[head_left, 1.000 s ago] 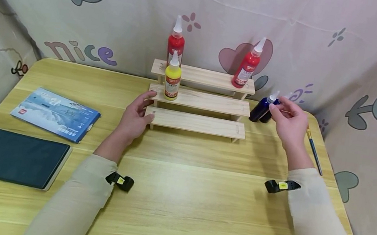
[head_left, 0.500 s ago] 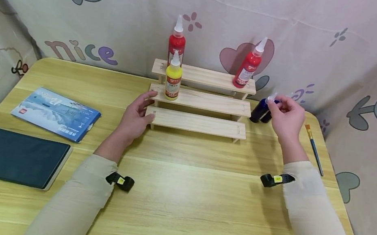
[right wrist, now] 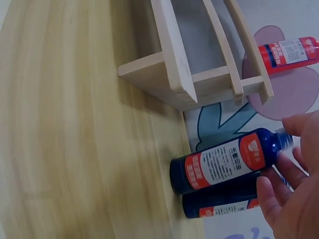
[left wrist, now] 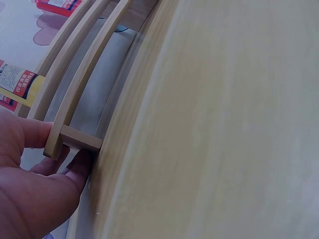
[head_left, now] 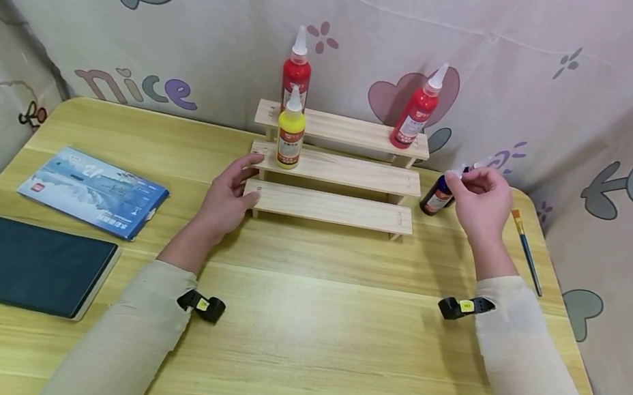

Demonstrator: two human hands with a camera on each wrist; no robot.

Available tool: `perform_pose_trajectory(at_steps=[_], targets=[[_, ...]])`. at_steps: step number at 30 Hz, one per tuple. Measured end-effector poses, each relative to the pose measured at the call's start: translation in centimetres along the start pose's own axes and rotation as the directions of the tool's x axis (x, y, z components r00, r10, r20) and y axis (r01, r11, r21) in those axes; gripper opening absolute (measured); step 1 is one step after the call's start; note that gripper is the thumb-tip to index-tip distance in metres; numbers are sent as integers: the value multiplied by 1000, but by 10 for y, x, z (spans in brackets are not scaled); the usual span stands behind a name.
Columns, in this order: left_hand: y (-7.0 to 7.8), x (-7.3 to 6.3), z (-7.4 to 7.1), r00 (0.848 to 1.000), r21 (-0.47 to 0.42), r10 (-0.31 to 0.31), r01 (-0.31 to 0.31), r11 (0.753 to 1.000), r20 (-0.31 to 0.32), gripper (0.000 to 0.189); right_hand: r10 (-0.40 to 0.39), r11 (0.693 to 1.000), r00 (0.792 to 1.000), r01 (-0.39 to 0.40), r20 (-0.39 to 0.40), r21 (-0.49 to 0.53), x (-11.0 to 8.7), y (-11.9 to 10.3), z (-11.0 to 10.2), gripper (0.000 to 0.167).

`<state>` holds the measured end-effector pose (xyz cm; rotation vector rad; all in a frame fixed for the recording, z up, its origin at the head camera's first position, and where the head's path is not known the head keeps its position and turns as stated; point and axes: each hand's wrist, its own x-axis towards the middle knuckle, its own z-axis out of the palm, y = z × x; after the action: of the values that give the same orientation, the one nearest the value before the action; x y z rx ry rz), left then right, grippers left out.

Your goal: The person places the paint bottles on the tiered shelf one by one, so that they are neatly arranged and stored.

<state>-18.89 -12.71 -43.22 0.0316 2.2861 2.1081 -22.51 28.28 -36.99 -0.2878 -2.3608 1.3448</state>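
While the near part of the bench [head_left: 295, 332] fills the foreground, a dark notebook [head_left: 8, 260] lies at the left, with a blue box [head_left: 94, 191] flat beyond it. Near the right edge lies a paintbrush [head_left: 527, 251]. Farther in, the left hand [head_left: 223, 200] holds the left end of a three-step wooden rack [head_left: 333, 208], fingers curled about the end of the lowest step. The right hand [head_left: 486, 204] has its fingers narrow, pinching the top of a blue bottle [head_left: 436, 197] just right of the rack; I cannot tell whether its base touches the bench. A second blue bottle [right wrist: 222, 195] is close beside it. Farther back, a yellow bottle [head_left: 290, 139] stands at the middle step's left, and a left red bottle [head_left: 296, 71] and a right red bottle [head_left: 413, 117] near the top step's ends. Setting out the bottles looks partly done: three are on the rack, the blue pair not yet. Behind hangs a printed curtain [head_left: 227, 17].
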Motion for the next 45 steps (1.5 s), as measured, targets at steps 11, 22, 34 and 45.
perform_pose_trajectory(at_steps=[11,22,34,45], targets=[[-3,-1,0,1000,-14,19,-19,1000,-1,66,19,999,999,-18,29,-37,-4,14,-1,40],[0,-1,0,1000,9,3,-3,1000,-2,66,87,975,995,-94,41,202,-10,17,-3,44],[0,1,1,1000,8,6,-6,1000,-6,66,2,920,1000,9,-26,392,-15,-5,-20,35],[-2,1,1,1000,-4,10,-10,1000,-8,66,-83,881,996,90,-36,465,-16,-44,-24,30]])
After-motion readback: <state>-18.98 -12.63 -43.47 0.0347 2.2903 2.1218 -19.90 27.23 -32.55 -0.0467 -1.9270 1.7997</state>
